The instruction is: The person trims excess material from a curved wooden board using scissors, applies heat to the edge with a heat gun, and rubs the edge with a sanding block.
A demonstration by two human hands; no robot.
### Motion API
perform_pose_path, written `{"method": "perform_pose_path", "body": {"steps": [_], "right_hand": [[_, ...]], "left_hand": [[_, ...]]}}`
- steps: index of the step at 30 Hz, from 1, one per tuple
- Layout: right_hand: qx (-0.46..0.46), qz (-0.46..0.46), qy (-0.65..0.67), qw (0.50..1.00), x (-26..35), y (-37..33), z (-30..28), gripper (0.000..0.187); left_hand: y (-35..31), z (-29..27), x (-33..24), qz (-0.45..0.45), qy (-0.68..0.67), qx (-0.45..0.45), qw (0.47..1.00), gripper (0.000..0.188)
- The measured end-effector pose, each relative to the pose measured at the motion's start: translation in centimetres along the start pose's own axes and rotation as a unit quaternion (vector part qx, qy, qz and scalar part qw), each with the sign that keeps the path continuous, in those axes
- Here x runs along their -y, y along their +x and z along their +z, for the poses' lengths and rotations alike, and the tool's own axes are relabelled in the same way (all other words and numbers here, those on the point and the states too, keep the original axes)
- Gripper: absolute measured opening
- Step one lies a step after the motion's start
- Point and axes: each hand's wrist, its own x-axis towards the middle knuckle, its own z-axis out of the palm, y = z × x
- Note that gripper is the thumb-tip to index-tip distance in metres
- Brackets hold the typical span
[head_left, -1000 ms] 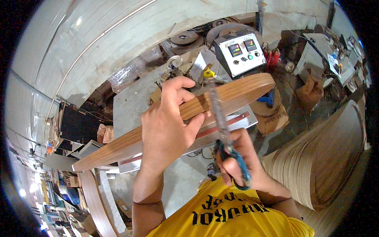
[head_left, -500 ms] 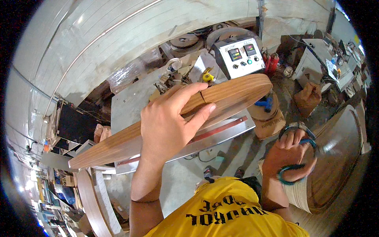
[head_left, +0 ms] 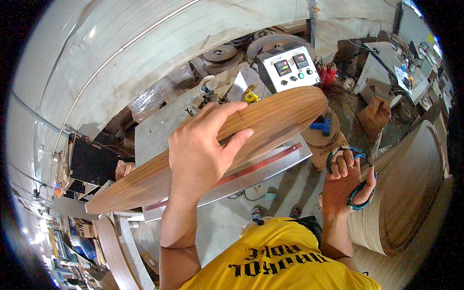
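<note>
The board (head_left: pixel 278 110) stretches from 8 to 2 o'clock over the desk (head_left: pixel 151 133). Near its middle, the left hand (head_left: pixel 200 147) has its grip across the edge, thumb and forefinger slightly parted around it. Near 4 o'clock the right hand (head_left: pixel 340 186) has its grip curled through the loops of scissors (head_left: pixel 356 206), well apart from the board. A control box (head_left: pixel 291 67) stands at 1.

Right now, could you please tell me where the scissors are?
The scissors are on the right of the head view, held by their handles in the right hand, beside the stack of curved wooden sheets.
</note>
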Motion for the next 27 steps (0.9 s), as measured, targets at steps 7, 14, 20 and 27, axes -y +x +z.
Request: {"method": "perform_pose_path", "body": {"steps": [7, 14, 20, 27], "right_hand": [[0.035, -0.083, -0.136, 0.987, -1.6, -1.0, -2.0, 0.043], [0.026, -0.089, -0.547, 0.832, -0.1, -3.7, -6.5, 0.065], [-0.042, 0.096, -0.854, 0.51, 2.4, -5.8, -10.9, 0.071], [-0.336, -0.083, -0.839, 0.42, 15.4, -5.3, -13.6, 0.072]], "left_hand": [[0.4, -0.3, 1.6, -0.002, -0.003, -0.008, 1.0, 0.044], [3.2, 2.7, 0.9, 0.051, -0.046, 0.022, 0.997, 0.046], [3.8, 0.8, 9.4, -0.101, -0.058, 0.043, 0.992, 0.049], [7.5, 1.1, 12.7, -0.06, -0.065, 0.046, 0.995, 0.04]]}}
